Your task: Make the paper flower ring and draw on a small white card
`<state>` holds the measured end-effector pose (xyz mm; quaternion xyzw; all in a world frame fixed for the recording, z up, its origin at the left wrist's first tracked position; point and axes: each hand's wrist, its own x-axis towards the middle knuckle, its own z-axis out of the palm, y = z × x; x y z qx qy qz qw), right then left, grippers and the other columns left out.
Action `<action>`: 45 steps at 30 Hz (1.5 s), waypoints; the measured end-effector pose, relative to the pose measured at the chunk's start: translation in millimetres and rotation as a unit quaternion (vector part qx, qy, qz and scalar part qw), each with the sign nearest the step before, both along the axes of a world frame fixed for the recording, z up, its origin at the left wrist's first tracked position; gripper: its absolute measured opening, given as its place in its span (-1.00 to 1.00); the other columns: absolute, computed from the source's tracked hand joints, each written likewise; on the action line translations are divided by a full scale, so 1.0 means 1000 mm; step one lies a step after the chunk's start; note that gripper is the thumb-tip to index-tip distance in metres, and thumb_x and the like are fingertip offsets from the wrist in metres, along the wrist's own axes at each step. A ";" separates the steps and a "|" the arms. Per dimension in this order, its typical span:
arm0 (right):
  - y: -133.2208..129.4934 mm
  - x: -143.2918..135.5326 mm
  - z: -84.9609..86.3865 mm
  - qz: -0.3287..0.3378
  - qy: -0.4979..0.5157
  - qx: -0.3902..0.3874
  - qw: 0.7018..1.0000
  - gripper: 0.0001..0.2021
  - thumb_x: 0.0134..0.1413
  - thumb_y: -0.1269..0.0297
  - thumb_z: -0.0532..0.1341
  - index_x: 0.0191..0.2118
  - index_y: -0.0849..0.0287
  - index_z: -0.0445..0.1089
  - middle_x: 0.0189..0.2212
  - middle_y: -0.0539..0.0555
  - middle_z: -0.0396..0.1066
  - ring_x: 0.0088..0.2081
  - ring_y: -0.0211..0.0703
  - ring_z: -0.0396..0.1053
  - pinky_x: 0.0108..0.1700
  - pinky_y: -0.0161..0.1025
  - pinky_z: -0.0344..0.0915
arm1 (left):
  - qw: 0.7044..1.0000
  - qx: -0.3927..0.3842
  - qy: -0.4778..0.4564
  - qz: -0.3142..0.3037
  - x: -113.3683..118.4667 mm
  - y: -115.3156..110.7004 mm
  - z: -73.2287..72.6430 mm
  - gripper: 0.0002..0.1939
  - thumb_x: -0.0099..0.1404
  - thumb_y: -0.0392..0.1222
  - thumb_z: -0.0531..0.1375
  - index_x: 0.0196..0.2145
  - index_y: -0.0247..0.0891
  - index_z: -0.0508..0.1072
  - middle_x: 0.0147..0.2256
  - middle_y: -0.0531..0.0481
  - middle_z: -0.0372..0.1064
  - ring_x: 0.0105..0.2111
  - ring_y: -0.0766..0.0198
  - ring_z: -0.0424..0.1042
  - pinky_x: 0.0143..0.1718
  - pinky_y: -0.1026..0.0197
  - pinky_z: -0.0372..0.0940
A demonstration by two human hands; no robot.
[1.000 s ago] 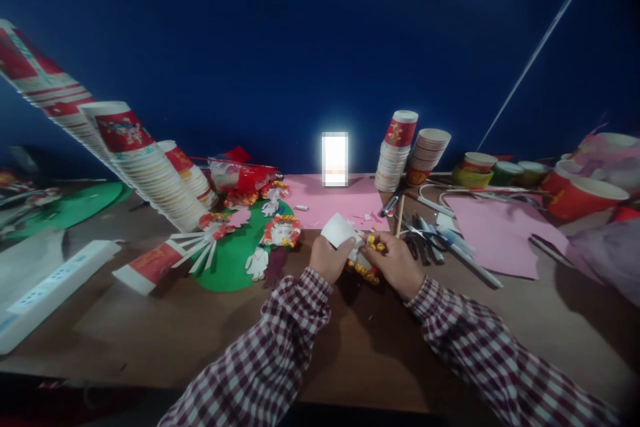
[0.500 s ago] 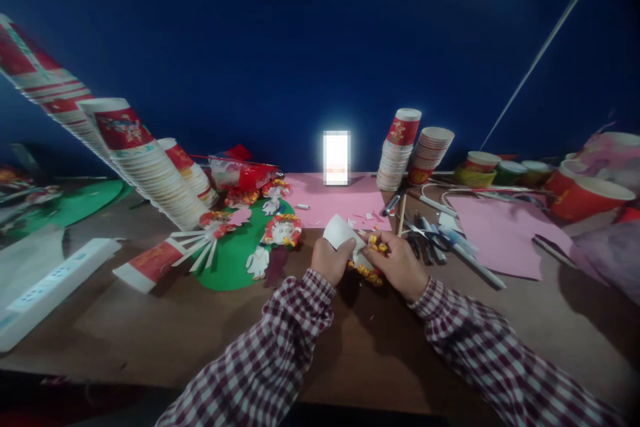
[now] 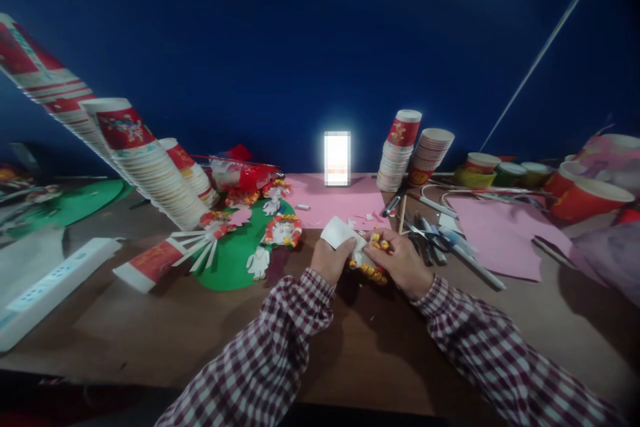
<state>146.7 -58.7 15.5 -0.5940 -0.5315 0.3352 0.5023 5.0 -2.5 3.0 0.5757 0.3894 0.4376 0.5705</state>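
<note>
My left hand (image 3: 331, 260) is closed on a white paper cup (image 3: 336, 232), its thumb pressed along the near side. The cup lies tipped, with its pale base turned up and away. Curled yellow-and-red strips (image 3: 371, 271) hang at the cup's near end, between my hands. My right hand (image 3: 404, 261) pinches at these strips, thumb and fingers together, and some yellow curls (image 3: 380, 240) show above its fingers. The exact spot under the right fingertips is hidden. Left of my hands, a finished-looking curled ring (image 3: 283, 231) lies on a green sheet (image 3: 220, 273).
Tall paper cup stacks (image 3: 150, 160) lean at left, beside a white power strip (image 3: 55, 290). Pink paper (image 3: 320, 203) with scraps lies ahead, below a bright screen (image 3: 337, 158). Scissors (image 3: 431, 235) and pens are at right, near more pink paper (image 3: 500, 240) and red cups (image 3: 595, 197).
My right hand has shifted slightly right and down, with the curled strips moving a little the same way. The cup has turned slightly in my left hand.
</note>
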 end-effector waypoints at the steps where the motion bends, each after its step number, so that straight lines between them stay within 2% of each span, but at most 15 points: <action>1: 0.000 0.000 0.000 -0.003 0.004 0.001 1.000 -0.73 -0.12 0.21 0.25 -0.25 0.23 0.41 -0.37 0.07 0.44 -0.36 -0.15 0.38 -0.28 -0.21 0.34 | 1.000 0.006 0.001 0.003 0.000 0.000 0.001 -0.81 0.08 -0.14 0.23 -0.45 -0.36 0.45 -0.47 -0.06 0.47 -0.47 0.27 0.40 -0.44 0.28 0.33; 4: 0.002 0.000 0.000 -0.012 0.011 0.000 1.000 -0.73 -0.13 0.20 0.24 -0.26 0.23 0.41 -0.35 0.09 0.46 -0.35 -0.13 0.39 -0.26 -0.19 0.35 | 1.000 0.028 0.007 0.011 0.002 -0.001 0.002 -0.81 0.12 -0.13 0.21 -0.45 -0.36 0.44 -0.46 -0.05 0.47 -0.47 0.29 0.40 -0.41 0.29 0.33; 8: 0.002 0.000 0.002 -0.018 0.014 0.000 1.000 -0.76 -0.14 0.18 0.25 -0.32 0.21 0.40 -0.42 0.06 0.46 -0.39 -0.15 0.39 -0.30 -0.20 0.35 | 0.998 0.056 0.027 0.026 0.002 -0.003 0.002 -0.81 0.15 -0.14 0.19 -0.42 -0.37 0.46 -0.43 -0.05 0.48 -0.43 0.27 0.43 -0.38 0.29 0.34; 15: 0.000 -0.002 0.003 -0.021 0.023 -0.002 1.000 -0.79 -0.13 0.18 0.24 -0.37 0.21 0.40 -0.49 0.04 0.44 -0.46 -0.18 0.36 -0.39 -0.26 0.33 | 0.989 0.111 0.079 0.058 0.000 -0.012 0.010 -0.82 0.17 -0.17 0.19 -0.40 -0.37 0.51 -0.45 -0.06 0.50 -0.42 0.22 0.46 -0.37 0.30 0.32; 22: 0.000 0.000 0.002 -0.032 0.026 -0.014 0.999 -0.77 -0.16 0.13 0.28 -0.45 0.20 0.36 -0.58 0.00 0.40 -0.54 -0.22 0.31 -0.49 -0.30 0.28 | 0.987 0.121 0.102 0.002 0.000 -0.010 0.010 -0.81 0.09 -0.17 0.25 -0.38 -0.37 0.54 -0.41 -0.09 0.52 -0.43 0.22 0.48 -0.42 0.32 0.33; 26: 0.000 -0.003 0.001 -0.031 0.030 -0.017 0.999 -0.74 -0.15 0.10 0.28 -0.42 0.20 0.38 -0.54 0.02 0.44 -0.51 -0.20 0.35 -0.46 -0.28 0.31 | 0.983 0.125 0.137 0.010 -0.002 -0.009 0.009 -0.81 0.09 -0.17 0.24 -0.40 -0.38 0.53 -0.46 -0.07 0.51 -0.46 0.22 0.45 -0.47 0.32 0.30; 32: -0.001 -0.006 0.001 -0.029 0.033 -0.016 0.999 -0.75 -0.16 0.12 0.30 -0.40 0.20 0.39 -0.51 0.05 0.46 -0.49 -0.17 0.37 -0.44 -0.25 0.33 | 0.975 0.132 0.172 0.045 -0.003 -0.008 0.009 -0.79 0.09 -0.15 0.22 -0.56 -0.37 0.47 -0.60 -0.03 0.41 -0.61 0.30 0.34 -0.60 0.34 0.17; 39: -0.001 -0.006 0.000 0.023 0.077 -0.019 0.997 -0.70 -0.18 0.11 0.31 -0.33 0.18 0.34 -0.43 0.04 0.46 -0.39 -0.15 0.41 -0.32 -0.22 0.38 | 0.970 0.175 0.155 0.069 -0.002 -0.006 0.004 -0.91 0.10 -0.28 0.17 -0.48 -0.32 0.47 -0.52 -0.02 0.42 -0.49 0.28 0.39 -0.42 0.31 0.24; 42: 0.000 -0.004 0.000 0.032 0.103 -0.004 0.994 -0.74 -0.16 0.16 0.30 -0.34 0.15 0.29 -0.45 0.00 0.42 -0.43 -0.20 0.37 -0.39 -0.27 0.35 | 0.972 0.183 0.135 0.050 -0.004 -0.006 0.003 -0.89 0.13 -0.27 0.15 -0.41 -0.31 0.48 -0.48 -0.02 0.43 -0.47 0.31 0.39 -0.40 0.33 0.26; 45: 0.000 -0.001 0.001 0.024 0.105 0.013 0.994 -0.77 -0.16 0.21 0.29 -0.36 0.13 0.26 -0.50 -0.05 0.35 -0.49 -0.25 0.32 -0.45 -0.30 0.30 | 0.979 0.177 0.102 -0.007 -0.006 -0.007 0.005 -0.84 0.10 -0.25 0.19 -0.32 -0.29 0.48 -0.38 -0.03 0.45 -0.42 0.32 0.40 -0.37 0.33 0.29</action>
